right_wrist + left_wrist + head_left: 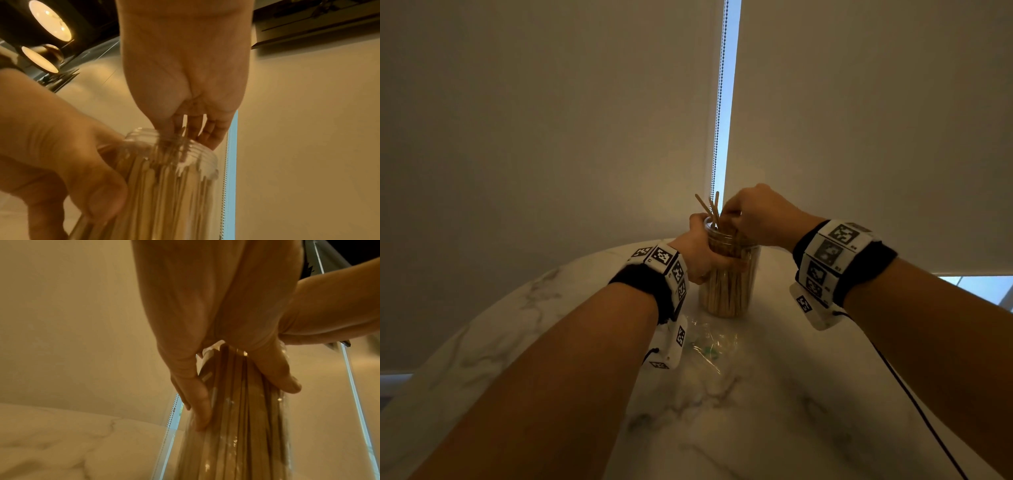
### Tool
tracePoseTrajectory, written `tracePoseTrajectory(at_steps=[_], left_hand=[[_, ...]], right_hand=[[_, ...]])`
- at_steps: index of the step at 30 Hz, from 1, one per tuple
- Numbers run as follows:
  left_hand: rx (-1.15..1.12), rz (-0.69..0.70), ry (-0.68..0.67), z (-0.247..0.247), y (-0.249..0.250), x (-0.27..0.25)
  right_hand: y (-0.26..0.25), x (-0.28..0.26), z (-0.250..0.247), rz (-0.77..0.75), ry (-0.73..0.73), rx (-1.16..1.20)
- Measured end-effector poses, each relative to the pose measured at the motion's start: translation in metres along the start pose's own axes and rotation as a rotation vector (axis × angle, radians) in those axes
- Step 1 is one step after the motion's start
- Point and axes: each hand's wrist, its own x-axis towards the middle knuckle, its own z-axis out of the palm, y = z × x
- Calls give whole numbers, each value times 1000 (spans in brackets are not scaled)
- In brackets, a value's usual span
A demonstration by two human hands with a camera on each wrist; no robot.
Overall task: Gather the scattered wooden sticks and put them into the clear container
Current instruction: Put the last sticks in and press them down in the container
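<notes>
A clear container [729, 284] stands upright on the marble table [774, 394], packed with wooden sticks [726, 291]. My left hand [700, 255] grips its upper body, fingers [198, 395] on one side and thumb on the other of the container [236, 443]. My right hand [751, 216] hovers over the mouth. Its fingertips [193, 129] dip into the threaded neck of the container [174, 170] and pinch wooden sticks [170, 146] there. A few sticks [709, 207] poke up out of the mouth, leaning left. My left hand [61, 154] shows beside the container.
Crumpled clear plastic wrap [710, 342] with a green spot lies on the table just in front of the container. A roller blind with a bead chain [719, 102] hangs close behind. A black cable [914, 401] trails from my right wrist across the table.
</notes>
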Motion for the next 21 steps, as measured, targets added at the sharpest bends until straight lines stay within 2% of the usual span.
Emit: tracePoseTrajectory(at_steps=[5, 9, 10, 13, 15, 17, 19, 21], left_hand=[[17, 8, 3, 1, 1, -1], [36, 15, 6, 1, 0, 0], [37, 15, 5, 1, 0, 0], [27, 6, 0, 0, -1, 0], [19, 5, -2, 0, -2, 1], [16, 3, 1, 0, -3, 1], [18, 2, 2, 0, -4, 2], [27, -1, 0, 0, -3, 3]], right_hand=[[6, -5, -1, 95, 52, 54], [9, -9, 2, 77, 162, 230], [8, -9, 1, 70, 179, 214], [6, -8, 1, -3, 32, 8], [6, -7, 1, 17, -44, 11], [7, -3, 1, 52, 41, 99], [6, 0, 0, 14, 147, 192], [2, 2, -3, -78, 76, 185]])
